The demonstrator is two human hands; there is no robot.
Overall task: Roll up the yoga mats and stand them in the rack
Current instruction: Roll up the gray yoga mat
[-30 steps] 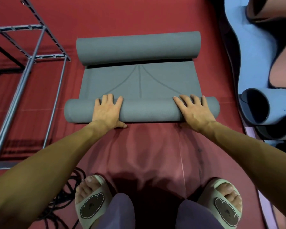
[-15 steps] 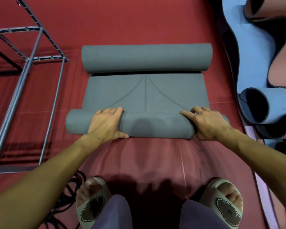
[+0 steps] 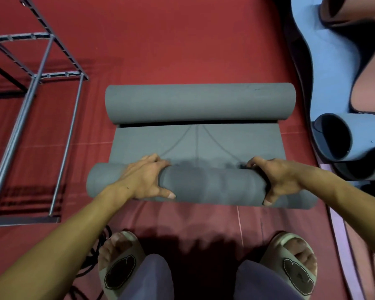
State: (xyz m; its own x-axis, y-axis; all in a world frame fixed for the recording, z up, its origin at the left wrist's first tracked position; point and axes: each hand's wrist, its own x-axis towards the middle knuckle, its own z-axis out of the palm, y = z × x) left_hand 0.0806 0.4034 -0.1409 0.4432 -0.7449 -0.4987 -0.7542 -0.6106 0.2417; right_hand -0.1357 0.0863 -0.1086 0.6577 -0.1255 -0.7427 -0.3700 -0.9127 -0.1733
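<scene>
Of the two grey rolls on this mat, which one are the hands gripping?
The near roll: left hand and right hand grip it; the far roll lies untouched.

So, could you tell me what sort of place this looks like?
Probably a yoga or exercise studio: red padded floor, a grey yoga mat being rolled, more mats piled at right, and a metal rack.

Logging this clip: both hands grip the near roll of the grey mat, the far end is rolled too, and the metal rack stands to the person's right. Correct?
Not quite. The head view shows the metal rack on the person's left. The rest holds: left hand and right hand grip the near roll; the far roll is rolled too.
</scene>
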